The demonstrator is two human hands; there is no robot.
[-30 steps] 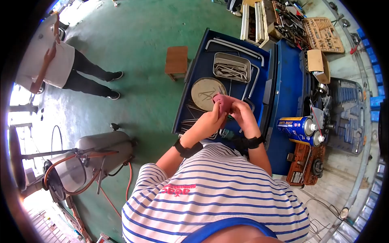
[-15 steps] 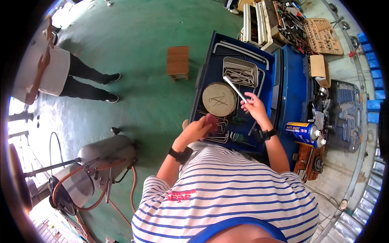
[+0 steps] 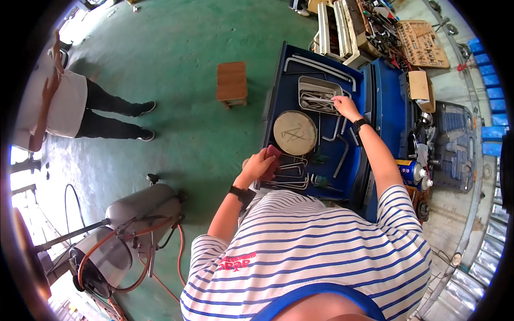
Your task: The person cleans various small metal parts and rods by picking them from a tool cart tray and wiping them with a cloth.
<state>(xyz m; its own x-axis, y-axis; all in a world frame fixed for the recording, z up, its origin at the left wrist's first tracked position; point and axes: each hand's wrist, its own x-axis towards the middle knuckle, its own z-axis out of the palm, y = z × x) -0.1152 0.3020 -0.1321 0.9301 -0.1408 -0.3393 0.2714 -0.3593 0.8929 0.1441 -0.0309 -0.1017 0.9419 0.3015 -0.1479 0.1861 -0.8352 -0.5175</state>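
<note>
My right hand (image 3: 347, 108) reaches to the metal tray (image 3: 320, 82) in the open blue drawer (image 3: 350, 155). Its fingers are closed on the end of a silver rod-like tool (image 3: 321, 99), which lies flat over several metal keys in the tray; its exact kind cannot be made out. A folded dark red cloth (image 3: 272, 153) is gripped in my left hand (image 3: 258, 166), at the drawer's near-left edge. Between the hands is a round tan disc (image 3: 293, 140) with a few thin bent keys on it. Bent hex keys (image 3: 293, 170) and a green-handled tool (image 3: 320, 181) lie in front of it.
A brown stool (image 3: 232, 80) stands on the green floor left of the drawer. At far left is a person (image 3: 64, 99); below them, a grey tank (image 3: 144, 206) with orange hoses. Spray cans (image 3: 409, 170), a tool case (image 3: 454, 150) and a socket board (image 3: 423, 45) sit at right.
My right hand has moved away from me to the tray, and the silver tool went from upright-slanted above the drawer to lying across the tray. My left hand still holds the cloth, slightly shifted.
</note>
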